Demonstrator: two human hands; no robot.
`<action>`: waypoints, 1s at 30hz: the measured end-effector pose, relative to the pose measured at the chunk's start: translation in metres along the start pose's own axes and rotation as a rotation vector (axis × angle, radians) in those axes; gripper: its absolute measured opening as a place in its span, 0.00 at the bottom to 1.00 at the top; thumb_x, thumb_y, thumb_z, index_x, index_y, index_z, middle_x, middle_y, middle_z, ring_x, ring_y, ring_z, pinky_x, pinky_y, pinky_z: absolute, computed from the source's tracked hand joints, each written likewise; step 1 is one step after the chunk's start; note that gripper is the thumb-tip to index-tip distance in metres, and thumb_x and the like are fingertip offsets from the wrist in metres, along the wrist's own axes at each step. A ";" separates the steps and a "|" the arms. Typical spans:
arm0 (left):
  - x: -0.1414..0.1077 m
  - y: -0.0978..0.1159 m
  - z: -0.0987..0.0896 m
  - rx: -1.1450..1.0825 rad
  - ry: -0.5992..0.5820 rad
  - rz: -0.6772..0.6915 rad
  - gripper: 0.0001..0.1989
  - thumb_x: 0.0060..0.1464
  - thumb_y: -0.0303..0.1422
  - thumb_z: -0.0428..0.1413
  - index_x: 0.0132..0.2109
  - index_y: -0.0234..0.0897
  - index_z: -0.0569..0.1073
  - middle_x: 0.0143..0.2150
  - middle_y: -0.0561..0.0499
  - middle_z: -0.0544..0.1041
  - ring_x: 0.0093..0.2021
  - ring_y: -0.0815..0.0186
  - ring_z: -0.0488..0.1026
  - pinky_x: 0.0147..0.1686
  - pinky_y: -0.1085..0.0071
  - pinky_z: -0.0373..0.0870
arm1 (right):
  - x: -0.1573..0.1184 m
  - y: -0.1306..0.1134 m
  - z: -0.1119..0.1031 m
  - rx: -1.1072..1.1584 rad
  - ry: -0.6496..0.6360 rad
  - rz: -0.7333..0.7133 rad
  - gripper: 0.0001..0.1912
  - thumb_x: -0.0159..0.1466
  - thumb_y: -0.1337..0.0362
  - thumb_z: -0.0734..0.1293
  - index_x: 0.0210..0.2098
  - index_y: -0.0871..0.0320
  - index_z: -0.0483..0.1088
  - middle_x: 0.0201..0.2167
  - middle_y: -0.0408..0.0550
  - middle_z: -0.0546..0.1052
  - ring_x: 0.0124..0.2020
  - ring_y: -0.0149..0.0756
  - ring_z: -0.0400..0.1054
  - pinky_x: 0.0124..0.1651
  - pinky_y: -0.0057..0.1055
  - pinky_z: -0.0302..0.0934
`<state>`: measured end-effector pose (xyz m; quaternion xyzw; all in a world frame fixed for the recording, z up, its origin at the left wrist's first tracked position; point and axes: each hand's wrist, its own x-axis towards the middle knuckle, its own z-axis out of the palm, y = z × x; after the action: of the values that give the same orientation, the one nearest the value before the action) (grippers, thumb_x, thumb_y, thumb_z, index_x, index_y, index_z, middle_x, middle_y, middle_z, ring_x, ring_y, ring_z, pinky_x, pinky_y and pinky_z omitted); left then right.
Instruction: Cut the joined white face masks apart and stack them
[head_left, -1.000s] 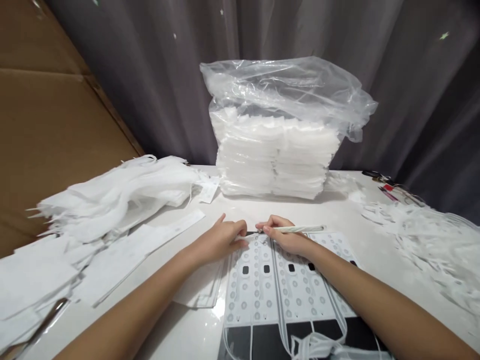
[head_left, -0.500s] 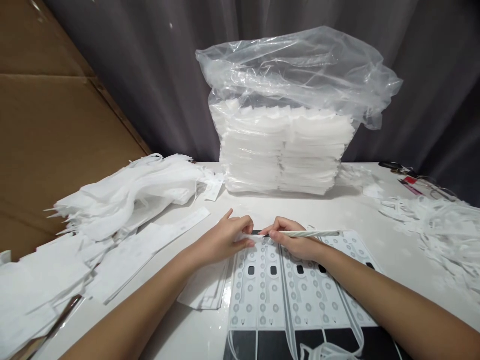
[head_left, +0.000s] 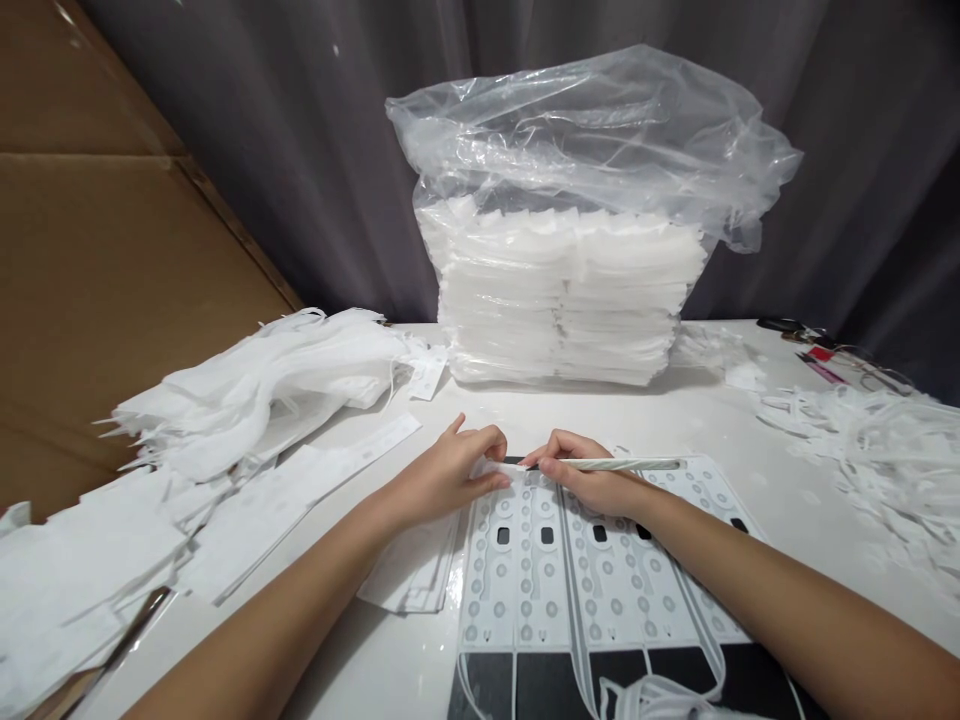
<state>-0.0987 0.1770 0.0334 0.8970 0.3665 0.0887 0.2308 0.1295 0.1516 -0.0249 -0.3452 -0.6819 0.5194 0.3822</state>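
The right hand [head_left: 583, 477] is closed on a slim pen-like tool [head_left: 630, 464], its tip near the left hand [head_left: 450, 475], which pinches a white strip [head_left: 491, 468]. Below both grips lies a printed white sheet [head_left: 547, 602].

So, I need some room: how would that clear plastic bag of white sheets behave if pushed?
The clear plastic bag would likely crumple up top, where its film is loose and creased. The many layers of white sheets suggest a fairly heavy load. Its broad base on the white table makes tipping seem unlikely.
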 end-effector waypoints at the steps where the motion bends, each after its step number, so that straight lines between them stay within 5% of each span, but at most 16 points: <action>1: 0.000 0.001 0.000 -0.006 0.002 0.002 0.08 0.58 0.36 0.53 0.38 0.40 0.61 0.36 0.58 0.71 0.35 0.69 0.71 0.64 0.44 0.36 | 0.000 0.000 0.001 -0.003 0.011 -0.002 0.14 0.65 0.51 0.62 0.31 0.54 0.62 0.47 0.47 0.77 0.45 0.38 0.70 0.46 0.37 0.61; 4: -0.001 0.005 0.003 -0.064 0.010 -0.015 0.08 0.58 0.37 0.53 0.42 0.40 0.62 0.38 0.54 0.72 0.40 0.64 0.71 0.58 0.49 0.55 | 0.000 -0.002 0.005 -0.052 0.091 0.013 0.12 0.66 0.54 0.62 0.31 0.54 0.64 0.44 0.46 0.78 0.43 0.37 0.70 0.44 0.35 0.61; 6: -0.002 0.005 0.004 -0.153 0.013 -0.065 0.12 0.58 0.41 0.53 0.45 0.41 0.63 0.38 0.52 0.72 0.38 0.63 0.70 0.43 0.61 0.67 | 0.000 -0.003 0.009 -0.110 0.157 0.033 0.10 0.66 0.55 0.61 0.32 0.54 0.65 0.42 0.44 0.78 0.41 0.37 0.70 0.42 0.33 0.60; 9: -0.002 0.002 0.005 -0.257 0.016 -0.109 0.17 0.55 0.44 0.56 0.48 0.42 0.65 0.34 0.54 0.70 0.33 0.66 0.68 0.31 0.70 0.65 | 0.001 -0.004 0.015 -0.198 0.230 0.053 0.10 0.66 0.57 0.60 0.32 0.54 0.66 0.38 0.42 0.78 0.38 0.36 0.70 0.38 0.31 0.59; 15: -0.003 0.007 0.000 -0.443 -0.126 -0.054 0.19 0.56 0.41 0.58 0.53 0.43 0.67 0.35 0.53 0.73 0.35 0.65 0.71 0.38 0.67 0.68 | 0.003 -0.004 0.012 -0.249 0.337 0.081 0.11 0.64 0.57 0.60 0.29 0.55 0.66 0.30 0.41 0.76 0.31 0.34 0.66 0.32 0.28 0.56; 18: -0.005 0.015 -0.002 -0.269 -0.134 -0.011 0.16 0.60 0.38 0.54 0.53 0.43 0.67 0.38 0.52 0.75 0.37 0.64 0.73 0.51 0.55 0.65 | 0.003 -0.004 0.007 -0.239 0.365 0.096 0.12 0.64 0.56 0.60 0.27 0.55 0.63 0.30 0.42 0.76 0.32 0.35 0.67 0.32 0.28 0.55; 22: -0.003 0.015 -0.004 0.096 0.125 0.057 0.08 0.63 0.35 0.49 0.39 0.39 0.71 0.56 0.44 0.69 0.57 0.55 0.65 0.62 0.41 0.42 | 0.003 -0.001 0.006 -0.275 0.388 0.120 0.13 0.64 0.55 0.60 0.27 0.54 0.62 0.30 0.41 0.75 0.32 0.35 0.66 0.32 0.28 0.55; 25: -0.004 0.011 -0.014 -0.125 0.424 0.173 0.07 0.64 0.35 0.48 0.39 0.39 0.67 0.66 0.44 0.58 0.63 0.53 0.59 0.60 0.48 0.55 | 0.004 0.002 0.007 -0.314 0.410 0.124 0.12 0.64 0.55 0.59 0.27 0.54 0.61 0.27 0.40 0.74 0.29 0.35 0.65 0.31 0.28 0.54; 28: -0.016 0.013 -0.040 -0.582 0.791 0.326 0.05 0.63 0.36 0.51 0.39 0.43 0.62 0.55 0.55 0.70 0.42 0.67 0.76 0.45 0.65 0.73 | 0.005 0.003 0.008 -0.332 0.406 0.099 0.11 0.64 0.57 0.58 0.27 0.54 0.60 0.25 0.40 0.72 0.27 0.34 0.64 0.30 0.28 0.53; 30: -0.029 0.019 -0.064 -0.851 1.032 0.265 0.10 0.60 0.37 0.54 0.35 0.42 0.60 0.42 0.63 0.73 0.24 0.77 0.70 0.25 0.79 0.70 | 0.005 0.002 0.009 -0.339 0.372 0.072 0.11 0.64 0.58 0.58 0.27 0.54 0.60 0.25 0.40 0.71 0.27 0.34 0.64 0.31 0.28 0.53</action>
<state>-0.1289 0.1671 0.0988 0.6082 0.2498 0.6690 0.3466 0.1196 0.1525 -0.0276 -0.5181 -0.6645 0.3384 0.4189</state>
